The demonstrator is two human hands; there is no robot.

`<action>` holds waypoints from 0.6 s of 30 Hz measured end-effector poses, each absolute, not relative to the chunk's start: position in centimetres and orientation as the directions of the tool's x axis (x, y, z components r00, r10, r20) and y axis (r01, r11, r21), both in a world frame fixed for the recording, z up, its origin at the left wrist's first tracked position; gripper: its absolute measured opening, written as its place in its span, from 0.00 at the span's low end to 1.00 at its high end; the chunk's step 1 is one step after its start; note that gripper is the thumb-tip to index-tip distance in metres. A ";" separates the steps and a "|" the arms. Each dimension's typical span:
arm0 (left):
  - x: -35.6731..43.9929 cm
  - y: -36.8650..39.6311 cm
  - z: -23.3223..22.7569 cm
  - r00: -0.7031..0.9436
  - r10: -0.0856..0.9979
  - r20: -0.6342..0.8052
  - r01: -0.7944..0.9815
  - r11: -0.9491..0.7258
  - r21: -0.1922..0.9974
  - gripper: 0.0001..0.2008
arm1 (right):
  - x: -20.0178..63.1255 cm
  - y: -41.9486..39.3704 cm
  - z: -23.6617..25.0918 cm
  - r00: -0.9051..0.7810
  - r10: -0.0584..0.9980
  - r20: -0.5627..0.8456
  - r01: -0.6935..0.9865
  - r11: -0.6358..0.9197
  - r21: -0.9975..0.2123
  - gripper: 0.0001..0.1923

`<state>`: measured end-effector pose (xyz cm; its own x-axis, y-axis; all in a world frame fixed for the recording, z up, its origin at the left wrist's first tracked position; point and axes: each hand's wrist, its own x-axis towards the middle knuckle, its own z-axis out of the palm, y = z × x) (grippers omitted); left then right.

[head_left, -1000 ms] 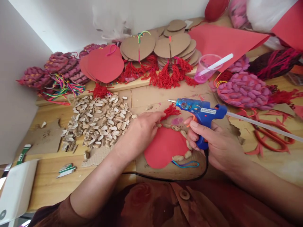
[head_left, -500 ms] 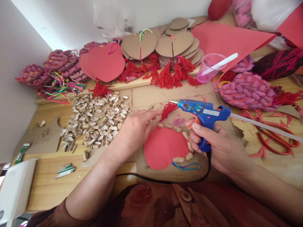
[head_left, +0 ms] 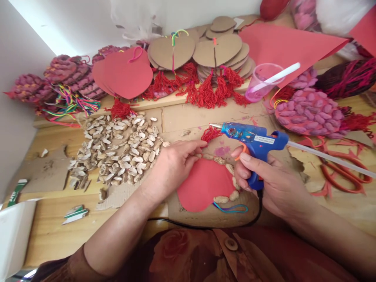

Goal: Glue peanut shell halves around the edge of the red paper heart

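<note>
A red paper heart (head_left: 202, 184) lies on a cardboard sheet (head_left: 182, 117) in front of me, with peanut shells glued along its right rim (head_left: 227, 196) and a red yarn tassel (head_left: 210, 134) at its top. My left hand (head_left: 173, 164) rests on the heart's upper left edge, fingertips pressing at a shell there. My right hand (head_left: 273, 180) grips a blue glue gun (head_left: 252, 143), nozzle pointing left just above the tassel, a glue stick sticking out behind.
A heap of peanut shells (head_left: 117, 150) lies to the left. Red hearts (head_left: 123, 74), cardboard hearts (head_left: 217, 53) with tassels and pink shell-covered hearts (head_left: 305, 111) crowd the back. A pink cup (head_left: 260, 84), red scissors (head_left: 343, 176) and the gun's black cord (head_left: 205, 226) lie close.
My left hand's fingers have settled back onto the heart's top edge. The glue gun has stayed nearly where it was. The view shifted slightly.
</note>
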<state>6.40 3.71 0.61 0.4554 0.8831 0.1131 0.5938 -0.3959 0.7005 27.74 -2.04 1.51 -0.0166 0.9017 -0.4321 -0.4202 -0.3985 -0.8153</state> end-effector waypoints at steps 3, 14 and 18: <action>6.4 3.8 0.4 0.454 0.884 0.115 0.604 -0.399 0.690 0.19 | 27.7 -2.1 1.5 -0.015 0.903 -0.430 -0.420 -0.396 -0.817 0.13; 6.7 3.7 -0.1 0.464 0.873 0.149 0.605 -0.435 0.667 0.17 | 27.6 -1.9 1.6 -0.013 0.890 -0.457 -0.415 -0.420 -0.807 0.15; 6.3 3.8 0.0 0.471 0.872 0.138 0.570 -0.420 0.706 0.21 | 27.6 -1.9 1.5 -0.007 0.889 -0.457 -0.409 -0.420 -0.810 0.14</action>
